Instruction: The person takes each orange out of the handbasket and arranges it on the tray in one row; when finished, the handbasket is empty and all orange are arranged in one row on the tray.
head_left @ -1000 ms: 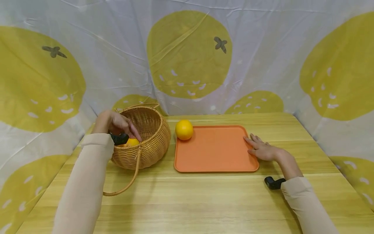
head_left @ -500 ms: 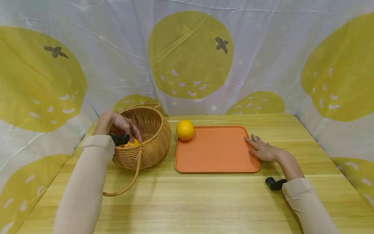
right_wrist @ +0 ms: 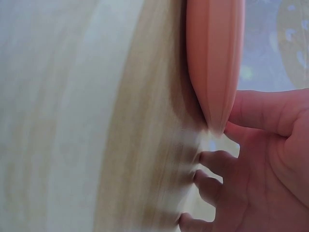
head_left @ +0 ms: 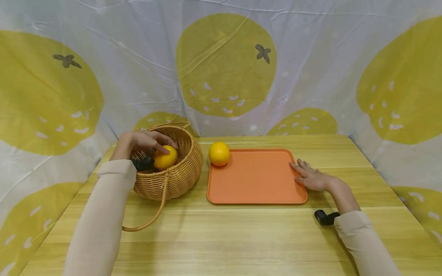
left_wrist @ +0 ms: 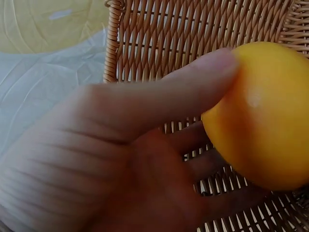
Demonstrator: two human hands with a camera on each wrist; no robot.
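Note:
My left hand (head_left: pixel 143 142) reaches into a wicker basket (head_left: pixel 179 174) at the table's left and grips an orange (head_left: pixel 165 158) just above the basket's floor. In the left wrist view the thumb (left_wrist: pixel 193 92) lies over the orange (left_wrist: pixel 263 116), with the basket (left_wrist: pixel 159 43) weave behind. A second orange (head_left: pixel 219 153) sits on the far left corner of an orange tray (head_left: pixel 255 176). My right hand (head_left: pixel 310 177) rests flat with straight fingers on the tray's right edge. The right wrist view shows that hand (right_wrist: pixel 260 169) against the tray (right_wrist: pixel 215 58) rim.
The basket's loose handle (head_left: pixel 152 218) lies on the wooden table (head_left: pixel 221 237) in front of it. A cloth backdrop (head_left: pixel 224 65) printed with large yellow fruit closes in the back and both sides.
My left hand has lifted the orange from deep in the basket up toward its rim and a little to the right. The right hand and the tray have stayed still.

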